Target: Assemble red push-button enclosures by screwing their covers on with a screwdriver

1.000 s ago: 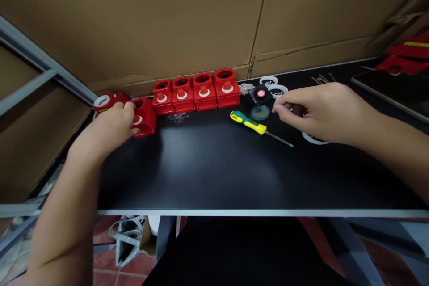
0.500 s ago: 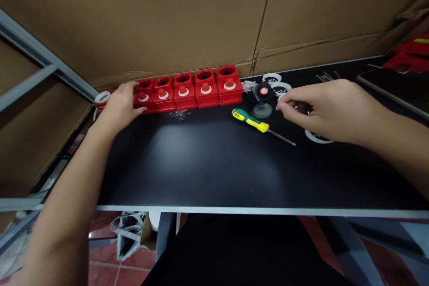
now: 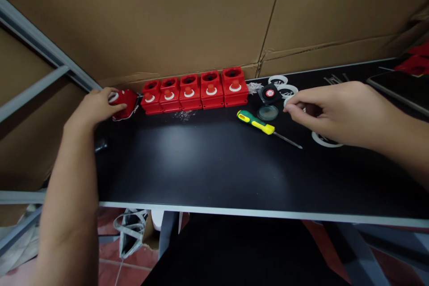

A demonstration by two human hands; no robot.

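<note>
At the far left, my left hand is closed on a red housing, the thumb across its near face and the other fingers behind. Part of that housing is hidden by the hand. A row of several red housings with red knobs and white rings stands to its right, against the cardboard. My right hand hovers over the right side, thumb and forefinger pinched together. Whatever it may hold is too small to make out. Left of it lie a green and yellow screwdriver, a round clear dish and a black square piece.
White rings and white bits lie at the back of the black table. Long thin metal pieces are behind my right hand. A dark flat device lies at the right. Cardboard walls the back.
My left hand has moved left, away from the end of the row, to the separate red housing. My right hand keeps its pinch. The view has shifted slightly.
</note>
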